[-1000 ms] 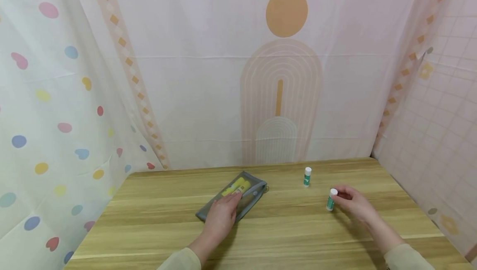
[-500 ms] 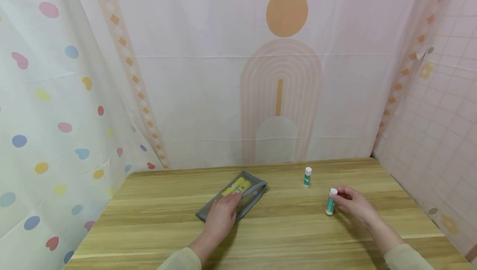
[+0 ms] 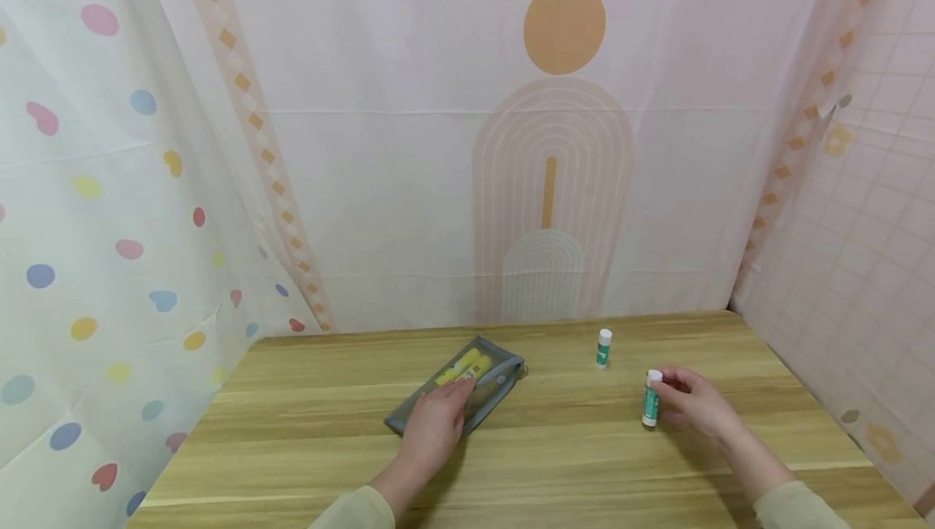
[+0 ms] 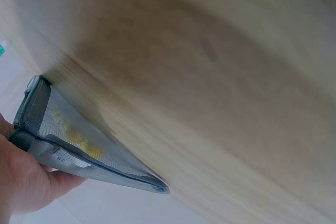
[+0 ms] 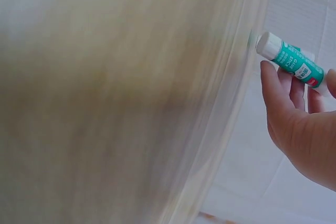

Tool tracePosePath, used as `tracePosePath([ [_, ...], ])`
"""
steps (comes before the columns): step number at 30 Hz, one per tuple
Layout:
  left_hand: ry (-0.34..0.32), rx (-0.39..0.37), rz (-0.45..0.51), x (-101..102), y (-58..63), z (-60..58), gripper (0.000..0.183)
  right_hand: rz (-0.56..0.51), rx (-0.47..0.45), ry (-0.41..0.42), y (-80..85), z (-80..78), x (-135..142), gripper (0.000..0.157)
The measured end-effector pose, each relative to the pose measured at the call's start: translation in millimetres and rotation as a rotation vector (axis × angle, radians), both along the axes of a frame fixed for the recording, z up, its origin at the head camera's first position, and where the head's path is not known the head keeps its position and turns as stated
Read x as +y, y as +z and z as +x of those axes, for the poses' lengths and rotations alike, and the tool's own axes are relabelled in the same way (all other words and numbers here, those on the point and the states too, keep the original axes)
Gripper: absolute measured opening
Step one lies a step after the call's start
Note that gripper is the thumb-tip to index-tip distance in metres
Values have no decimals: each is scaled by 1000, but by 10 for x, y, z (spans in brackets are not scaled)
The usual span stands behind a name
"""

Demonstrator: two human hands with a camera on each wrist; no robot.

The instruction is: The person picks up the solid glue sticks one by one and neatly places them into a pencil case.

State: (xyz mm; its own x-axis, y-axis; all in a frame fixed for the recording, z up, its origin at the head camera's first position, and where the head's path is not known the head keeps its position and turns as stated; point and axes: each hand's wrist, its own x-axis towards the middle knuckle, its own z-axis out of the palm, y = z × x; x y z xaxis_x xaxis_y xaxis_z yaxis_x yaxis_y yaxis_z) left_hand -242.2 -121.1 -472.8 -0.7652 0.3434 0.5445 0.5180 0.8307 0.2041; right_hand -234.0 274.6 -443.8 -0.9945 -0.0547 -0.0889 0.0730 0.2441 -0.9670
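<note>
In the head view my left hand [image 3: 434, 425] rests on a grey mesh zip pouch [image 3: 418, 409], fingers fairly straight over its top. Through the mesh show yellow tube-shaped items [image 3: 463, 368]. The left wrist view has the hand [image 4: 29, 182] against the pouch [image 4: 105, 166]. My right hand [image 3: 697, 404] pinches the white cap of a green-and-white glue stick [image 3: 650, 409], which stands nearly upright. Its lettered label shows in the right wrist view, where the glue stick [image 5: 296, 65] lies between thumb and fingers; whether its base touches the table I cannot tell.
A second glue stick [image 3: 603, 349] with a white cap stands upright farther back on the wooden table [image 3: 307, 399], between the pouch and my right hand. Behind the table's rear edge hangs a patterned curtain [image 3: 394, 212]. A dotted cloth [image 3: 95, 334] hangs at the left.
The lower end of the held glue stick has shifted toward the table's front, with its cap nearly in place. My left hand and the pouch have stayed put.
</note>
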Motion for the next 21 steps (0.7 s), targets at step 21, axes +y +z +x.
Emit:
tracePosePath([
  [21, 3, 3, 4, -3, 3, -11, 43, -142, -18, 54, 68, 45, -93, 45],
])
